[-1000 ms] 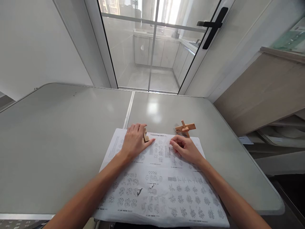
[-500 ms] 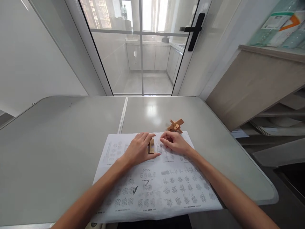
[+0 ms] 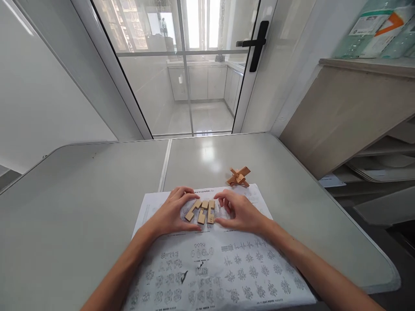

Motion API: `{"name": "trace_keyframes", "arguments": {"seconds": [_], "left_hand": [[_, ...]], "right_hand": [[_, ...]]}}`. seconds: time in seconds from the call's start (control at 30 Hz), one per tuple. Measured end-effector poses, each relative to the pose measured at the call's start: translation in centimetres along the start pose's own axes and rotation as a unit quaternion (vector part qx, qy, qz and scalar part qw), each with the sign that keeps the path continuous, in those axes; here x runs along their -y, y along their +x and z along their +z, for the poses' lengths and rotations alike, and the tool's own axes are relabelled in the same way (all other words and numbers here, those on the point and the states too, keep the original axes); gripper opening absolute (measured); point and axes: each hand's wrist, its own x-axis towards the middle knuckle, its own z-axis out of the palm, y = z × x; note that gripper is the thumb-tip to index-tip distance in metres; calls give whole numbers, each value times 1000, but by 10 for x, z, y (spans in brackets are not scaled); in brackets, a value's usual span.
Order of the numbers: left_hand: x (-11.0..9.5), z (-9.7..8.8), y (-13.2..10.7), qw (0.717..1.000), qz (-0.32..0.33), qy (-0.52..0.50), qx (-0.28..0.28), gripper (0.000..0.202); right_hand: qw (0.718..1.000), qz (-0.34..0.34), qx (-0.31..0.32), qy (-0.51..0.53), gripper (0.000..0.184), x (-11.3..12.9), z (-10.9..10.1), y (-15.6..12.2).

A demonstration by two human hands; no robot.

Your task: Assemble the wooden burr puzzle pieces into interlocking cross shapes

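Three small notched wooden bars [image 3: 202, 210] lie side by side on a printed sheet of puzzle diagrams [image 3: 223, 263]. My left hand [image 3: 171, 214] curves round their left side, fingers spread, thumb on the paper below them. On their right, my right hand [image 3: 238, 211] cups them too, its fingertips touching the rightmost bar. Neither hand grips a bar. Beyond the sheet's far edge, an assembled wooden cross puzzle [image 3: 238, 176] rests on the table.
The sheet lies on a grey folding table [image 3: 81, 194] with a seam down its middle. A glass door with a black handle [image 3: 253, 43] stands behind it. At the right are wooden shelves [image 3: 363, 112] holding papers and boxes.
Both hands moved toward each other and nearer me. One bar showed under my left hand before; three now lie flat between the hands. The camera tilted slightly.
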Motion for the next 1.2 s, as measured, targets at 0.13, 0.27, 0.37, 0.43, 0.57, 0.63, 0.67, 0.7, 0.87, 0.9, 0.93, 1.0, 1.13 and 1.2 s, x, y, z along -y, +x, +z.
{"name": "trace_keyframes", "arguments": {"seconds": [0.13,0.27,0.37,0.43,0.57,0.63,0.67,0.7,0.87,0.9,0.93,1.0,1.13,1.2], "left_hand": [[3,-8,-4,1000,-11,-9,10,61],[2,-8,-4,997,-58,-48,0,63],[0,-8,-3,979,-135,-152,-17,63],[-4,-7,-2,953,-176,-246,-26,60],[-9,-6,1,900,-223,-373,-25,44],[-11,-4,3,872,-233,-429,-35,45],[-11,-3,4,852,-237,-464,-45,45],[-12,-1,5,829,-241,-501,-55,45],[-15,5,6,749,-240,-613,-71,41],[-16,5,6,750,-236,-614,-68,39],[-16,5,6,754,-231,-612,-64,38],[-17,6,6,764,-219,-605,-50,37],[-21,12,5,772,-184,-608,-25,42],[-25,18,5,771,-169,-614,-13,50]], "right_hand": [[995,-38,5,-92,69,6,8,-3],[990,-44,-5,-137,66,4,13,-5],[990,-36,-10,-139,35,1,13,-5],[992,-37,-4,-123,22,1,12,-4],[995,-48,23,-81,18,4,7,-2],[998,-29,31,-38,20,7,5,-1],[999,-5,33,-5,23,9,4,-1],[999,25,34,33,25,10,3,0],[960,134,41,243,32,12,-1,1],[949,138,39,282,32,11,-2,1],[938,140,36,316,33,10,-2,1],[920,146,27,363,34,8,-3,3],[901,156,20,405,34,8,-5,5],[899,153,32,410,34,10,-5,5]]}}
